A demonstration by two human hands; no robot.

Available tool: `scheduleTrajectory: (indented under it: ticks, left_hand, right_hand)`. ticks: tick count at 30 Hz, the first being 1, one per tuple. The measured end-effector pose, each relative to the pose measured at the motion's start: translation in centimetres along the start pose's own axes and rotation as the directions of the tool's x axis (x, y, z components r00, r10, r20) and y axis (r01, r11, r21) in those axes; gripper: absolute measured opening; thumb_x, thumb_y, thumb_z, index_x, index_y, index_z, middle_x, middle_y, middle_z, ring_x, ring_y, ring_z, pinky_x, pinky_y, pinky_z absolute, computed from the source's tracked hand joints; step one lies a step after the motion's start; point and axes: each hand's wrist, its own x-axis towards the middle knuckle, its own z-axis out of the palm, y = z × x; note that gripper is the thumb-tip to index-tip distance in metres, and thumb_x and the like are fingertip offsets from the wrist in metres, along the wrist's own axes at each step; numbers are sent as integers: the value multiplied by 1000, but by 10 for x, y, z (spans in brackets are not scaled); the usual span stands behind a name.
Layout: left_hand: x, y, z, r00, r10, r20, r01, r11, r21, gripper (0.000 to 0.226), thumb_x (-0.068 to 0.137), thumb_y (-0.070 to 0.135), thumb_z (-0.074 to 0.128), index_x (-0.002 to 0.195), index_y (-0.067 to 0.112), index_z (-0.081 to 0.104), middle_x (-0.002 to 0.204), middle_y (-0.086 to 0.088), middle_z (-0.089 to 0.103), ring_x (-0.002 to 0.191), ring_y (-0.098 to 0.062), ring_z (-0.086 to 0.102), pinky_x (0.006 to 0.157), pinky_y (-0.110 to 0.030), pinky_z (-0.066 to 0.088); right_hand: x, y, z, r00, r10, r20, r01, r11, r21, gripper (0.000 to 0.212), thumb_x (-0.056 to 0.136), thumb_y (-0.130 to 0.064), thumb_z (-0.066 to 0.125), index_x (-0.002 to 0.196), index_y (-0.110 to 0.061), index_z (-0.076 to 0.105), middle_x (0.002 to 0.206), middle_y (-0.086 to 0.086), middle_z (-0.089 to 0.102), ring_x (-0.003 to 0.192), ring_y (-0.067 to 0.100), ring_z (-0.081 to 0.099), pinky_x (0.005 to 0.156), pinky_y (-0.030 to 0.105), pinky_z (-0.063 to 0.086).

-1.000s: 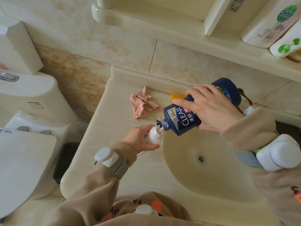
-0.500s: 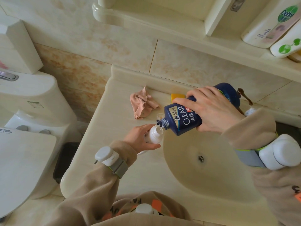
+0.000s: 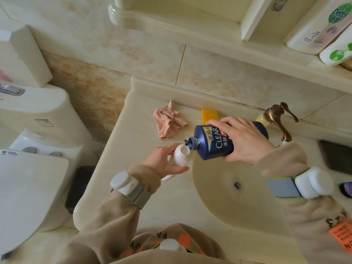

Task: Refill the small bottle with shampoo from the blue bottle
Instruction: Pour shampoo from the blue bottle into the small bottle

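Note:
My right hand (image 3: 245,141) grips the dark blue CLEAR shampoo bottle (image 3: 215,142), which lies almost level with its open neck pointing left. That neck touches the open mouth of the small white bottle (image 3: 180,154). My left hand (image 3: 162,160) holds the small bottle nearly upright over the counter, just left of the basin (image 3: 238,204). Whether shampoo is running from the neck cannot be made out.
A crumpled pink cloth (image 3: 169,122) and a yellow bar (image 3: 209,115) lie on the beige counter (image 3: 133,141) behind the bottles. A bronze tap (image 3: 280,119) stands at the back right. A toilet (image 3: 30,149) is at the left. Bottles (image 3: 320,27) sit on the upper shelf.
The blue bottle has tipped lower toward level and its base has dropped, uncovering the bronze tap behind it. The small bottle in my left hand has hardly moved.

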Motion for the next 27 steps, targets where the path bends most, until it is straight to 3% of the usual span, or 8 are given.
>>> scheduleTrajectory:
  ticks: [6, 9, 13, 15, 18, 20, 24, 27]
  left_hand:
    - [-3, 2, -4, 1000, 2, -13, -2, 1000, -7, 74, 50, 60, 60, 115, 24, 57, 98, 12, 62, 91, -7, 57, 88, -22, 43]
    - [-5, -1, -6, 999, 1, -45, -1, 1000, -4, 73, 51, 59, 62, 114, 22, 58, 97, 12, 62, 91, -9, 57, 89, -24, 44]
    - [-4, -3, -14, 998, -2, -66, 2, 1000, -4, 63, 60, 39, 77, 116, 18, 57, 100, 11, 59, 95, -9, 55, 93, -24, 43]
    - [-4, -5, -18, 997, -5, -74, 4, 1000, -1, 61, 62, 32, 80, 116, 17, 57, 100, 10, 59, 94, -7, 55, 90, -17, 40]
    - [-2, -10, -25, 995, -22, -95, 20, 999, -31, 61, 59, 39, 73, 114, 19, 58, 96, 11, 61, 89, 5, 53, 80, 4, 35]
    - [0, -15, -29, 993, -39, -113, 33, 998, -53, 59, 59, 37, 74, 113, 19, 58, 96, 12, 61, 89, 6, 53, 80, 6, 36]
    - [3, -21, -37, 989, -32, -147, 29, 999, -28, 56, 63, 28, 81, 113, 17, 58, 100, 8, 62, 92, -4, 57, 89, -11, 42]
    - [4, -25, -42, 984, -35, -174, 27, 998, -49, 59, 59, 46, 74, 109, 18, 59, 98, 10, 63, 90, 1, 56, 85, -1, 40]
  right_hand:
    - [-2, -1, 24, 1000, 16, -8, -14, 988, 154, 94, 55, -24, 74, 137, -38, 31, 120, -3, 46, 112, 22, 42, 96, 30, 25]
    - [-4, -1, 32, 999, 44, -9, -41, 973, 226, 93, 56, -24, 75, 137, -38, 31, 121, -3, 46, 114, 19, 41, 97, 26, 23]
    - [-7, -3, 46, 992, 120, -37, -99, 925, 367, 91, 57, -26, 78, 136, -36, 34, 126, -4, 48, 117, 21, 42, 100, 33, 30]
    - [-6, -5, 54, 987, 155, -42, -121, 888, 443, 93, 56, -28, 81, 136, -35, 34, 129, -3, 49, 117, 22, 45, 101, 36, 34]
    - [-2, -8, 65, 979, 200, -37, -145, 816, 559, 95, 54, -27, 85, 135, -30, 36, 129, -1, 53, 118, 22, 50, 100, 37, 39]
    - [2, -11, 67, 969, 243, -37, -166, 757, 632, 95, 54, -25, 86, 135, -27, 36, 127, -2, 56, 115, 19, 53, 95, 34, 43]
    - [13, -15, 64, 948, 317, -21, -195, 634, 748, 92, 59, -23, 87, 133, -26, 33, 113, -9, 55, 102, 11, 54, 81, 21, 40]
    - [26, -18, 60, 929, 368, -31, -198, 567, 800, 85, 58, -22, 87, 126, -22, 37, 106, -9, 56, 96, 10, 54, 69, 10, 39]
